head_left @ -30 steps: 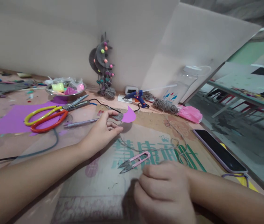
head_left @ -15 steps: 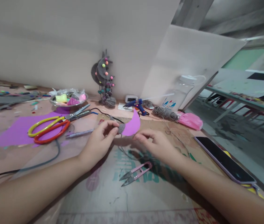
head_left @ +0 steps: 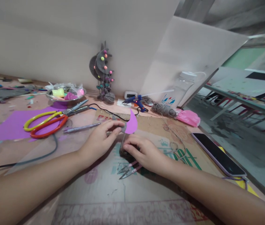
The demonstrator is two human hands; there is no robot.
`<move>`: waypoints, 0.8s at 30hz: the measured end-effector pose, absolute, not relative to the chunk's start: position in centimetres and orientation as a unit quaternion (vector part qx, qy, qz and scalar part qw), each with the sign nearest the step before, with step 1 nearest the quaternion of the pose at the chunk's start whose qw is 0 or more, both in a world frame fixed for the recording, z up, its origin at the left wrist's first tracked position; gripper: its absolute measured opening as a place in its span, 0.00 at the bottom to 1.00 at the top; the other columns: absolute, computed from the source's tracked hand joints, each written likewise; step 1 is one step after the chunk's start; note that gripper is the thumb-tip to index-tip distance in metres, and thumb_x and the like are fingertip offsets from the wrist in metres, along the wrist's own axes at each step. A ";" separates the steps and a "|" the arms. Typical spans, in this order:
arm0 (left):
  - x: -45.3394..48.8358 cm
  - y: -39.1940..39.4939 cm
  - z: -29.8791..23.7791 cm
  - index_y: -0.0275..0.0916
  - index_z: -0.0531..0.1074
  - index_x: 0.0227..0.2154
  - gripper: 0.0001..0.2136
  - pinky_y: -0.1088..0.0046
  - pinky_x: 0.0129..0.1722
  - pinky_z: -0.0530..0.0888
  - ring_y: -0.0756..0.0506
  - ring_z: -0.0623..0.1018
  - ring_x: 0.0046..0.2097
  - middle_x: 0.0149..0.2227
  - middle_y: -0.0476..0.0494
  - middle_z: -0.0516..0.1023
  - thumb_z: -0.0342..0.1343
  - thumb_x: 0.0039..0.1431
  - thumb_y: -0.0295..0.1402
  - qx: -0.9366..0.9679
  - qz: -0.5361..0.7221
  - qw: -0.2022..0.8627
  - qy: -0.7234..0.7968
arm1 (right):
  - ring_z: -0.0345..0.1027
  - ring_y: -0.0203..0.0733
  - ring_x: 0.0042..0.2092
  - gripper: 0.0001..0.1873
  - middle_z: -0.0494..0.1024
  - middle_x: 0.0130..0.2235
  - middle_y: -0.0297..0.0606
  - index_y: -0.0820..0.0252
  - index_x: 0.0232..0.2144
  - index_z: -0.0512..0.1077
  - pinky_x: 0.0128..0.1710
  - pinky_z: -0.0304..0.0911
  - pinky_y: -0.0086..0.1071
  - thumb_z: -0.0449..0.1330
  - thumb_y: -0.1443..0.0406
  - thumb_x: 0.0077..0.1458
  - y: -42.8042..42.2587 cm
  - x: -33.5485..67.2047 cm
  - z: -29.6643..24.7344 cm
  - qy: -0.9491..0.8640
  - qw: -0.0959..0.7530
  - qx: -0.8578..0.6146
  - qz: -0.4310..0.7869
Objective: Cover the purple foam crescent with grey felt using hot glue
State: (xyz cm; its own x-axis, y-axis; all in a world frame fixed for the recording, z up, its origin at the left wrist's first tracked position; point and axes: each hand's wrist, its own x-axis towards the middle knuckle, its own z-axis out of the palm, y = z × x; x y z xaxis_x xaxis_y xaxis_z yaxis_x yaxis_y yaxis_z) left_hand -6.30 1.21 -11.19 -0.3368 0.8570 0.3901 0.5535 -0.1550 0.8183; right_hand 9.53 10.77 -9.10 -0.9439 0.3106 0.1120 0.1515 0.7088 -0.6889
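My left hand [head_left: 101, 139] pinches one end of a purple crescent cutout [head_left: 132, 124], where grey yarn is wound round it. The crescent's pointed tip sticks up past my fingers. Below it, my right hand [head_left: 146, 153] is closed on the grey yarn [head_left: 123, 137] that runs down from the wound end. Pink thread snips [head_left: 127, 172] lie on the cardboard under my right hand, which covers their handle end. Loose loops of yarn trail to the right, toward a grey yarn skein [head_left: 163, 109].
Scissors [head_left: 50, 123] lie on a purple sheet [head_left: 6, 126], left of a pen [head_left: 82, 127]. At the back stand a bowl [head_left: 65, 100], a moon ornament [head_left: 102, 68], a blue glue gun [head_left: 136, 101] and a clear bottle [head_left: 181, 87]. A phone [head_left: 218, 154] lies at right.
My right hand has moved left and down, from beside the crescent's right side to below it, and now partly covers the snips. My left hand still holds the crescent. The view shifted slightly.
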 end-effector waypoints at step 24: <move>-6.1 1.2 -11.7 0.40 0.66 0.36 0.09 0.69 0.40 0.70 0.46 0.72 0.40 0.36 0.47 0.72 0.58 0.54 0.34 0.633 0.439 0.093 0.631 | 0.67 0.34 0.27 0.10 0.77 0.28 0.35 0.60 0.33 0.72 0.27 0.55 0.27 0.52 0.65 0.61 11.4 10.9 -5.8 -0.969 0.231 -0.083 0.037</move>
